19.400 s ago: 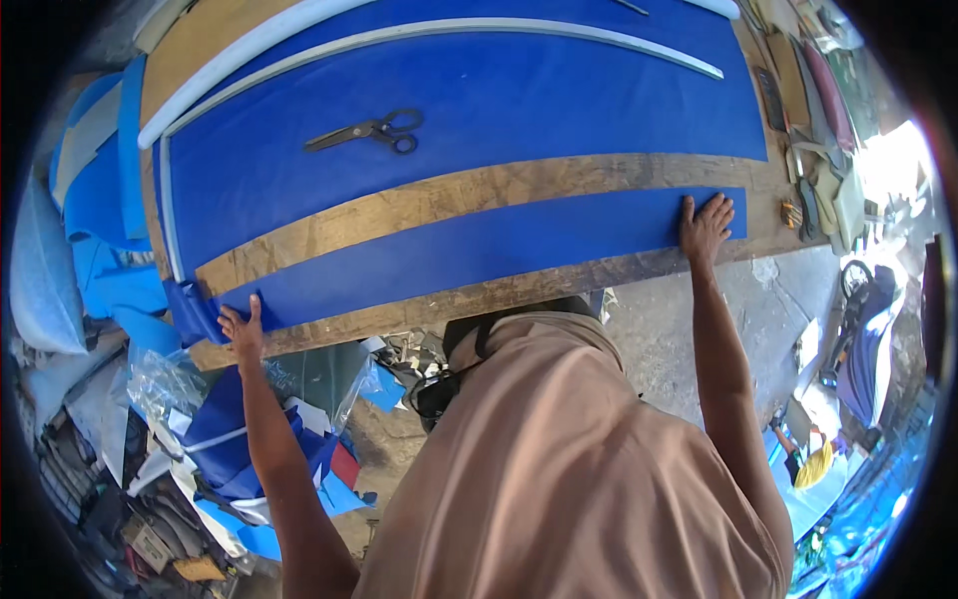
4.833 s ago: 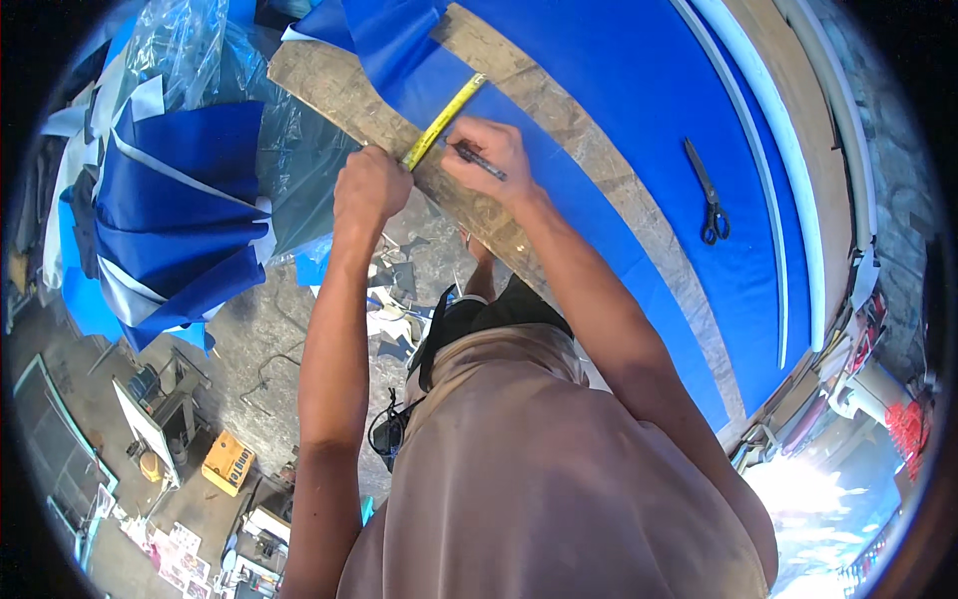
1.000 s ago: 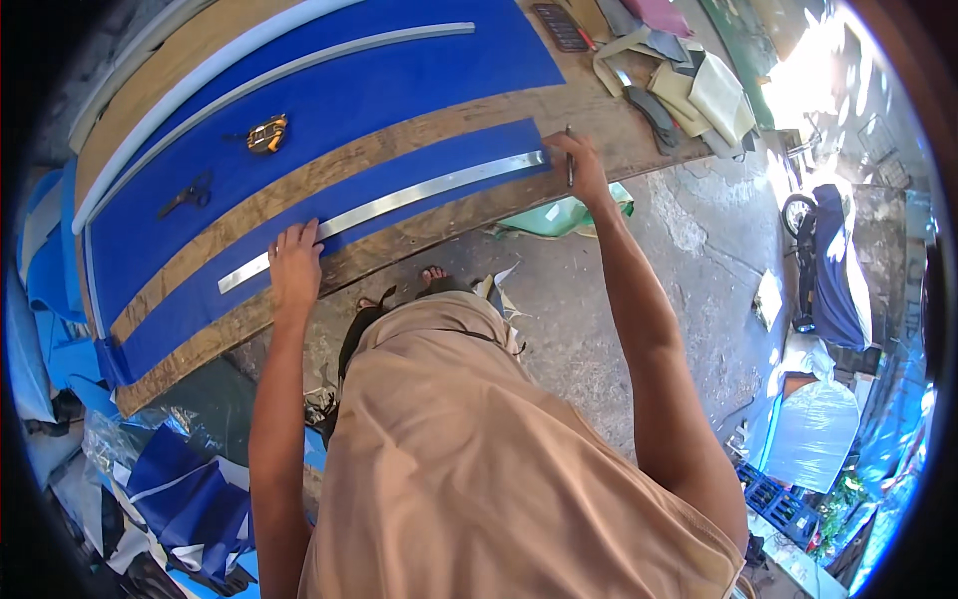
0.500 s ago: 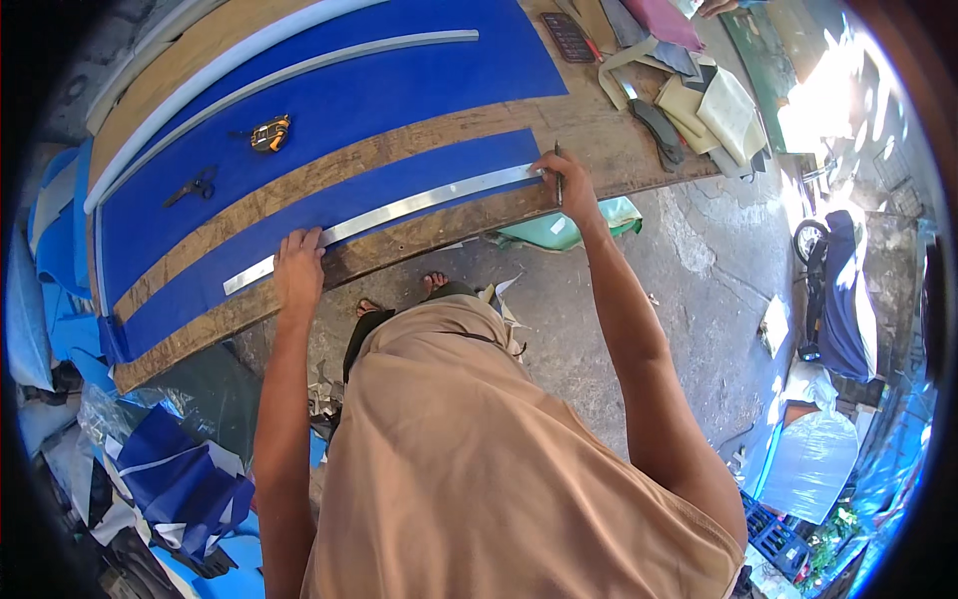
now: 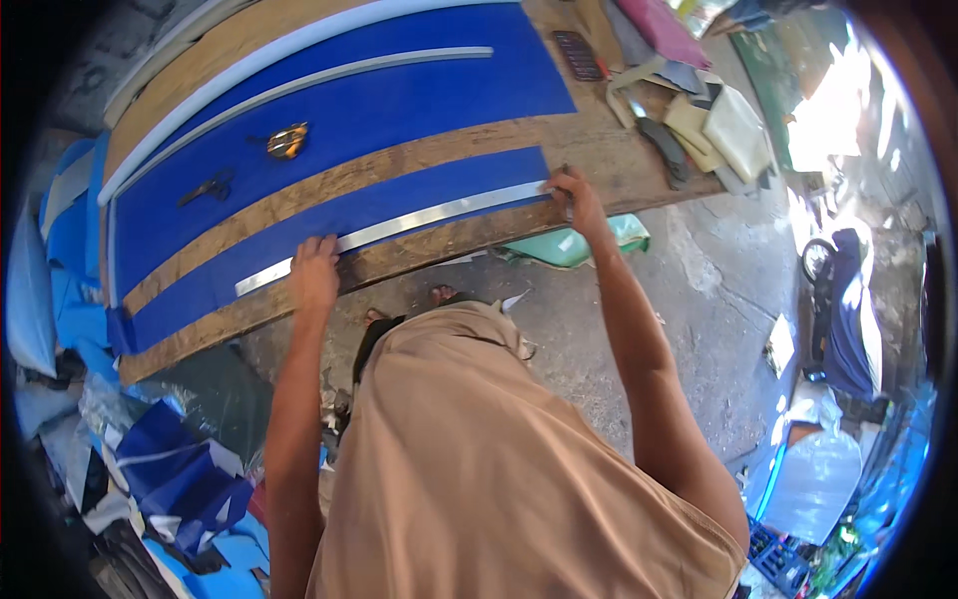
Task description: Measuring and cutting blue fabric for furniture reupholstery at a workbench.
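A long, flat silver metal ruler [image 5: 429, 216] lies along a narrow strip of blue sheet [image 5: 399, 195] near the table's front edge. My left hand [image 5: 316, 275] is closed over the ruler toward its left end, fingertips on the metal. At the ruler's right end, my right hand [image 5: 582, 205] touches it with the fingertips while holding a slim dark pen [image 5: 569, 207]. Beyond the strip spreads a larger blue sheet [image 5: 399, 100], bearing dark scissors [image 5: 208, 188], a yellow-black tape measure [image 5: 287, 141] and a long pale bar [image 5: 339, 82].
The worn wooden table [image 5: 639, 175] carries a dark phone-like slab [image 5: 579, 56], a dark-handled tool [image 5: 663, 152] and fabric scraps [image 5: 736, 125] at the far right. A green sheet [image 5: 569, 247] sits below its front edge. Blue material [image 5: 180, 469] is heaped at lower left.
The whole view has shifted slightly, so table and hands appear a little lower and farther right. Both hands keep their places on the ruler; the pen shows less clearly.
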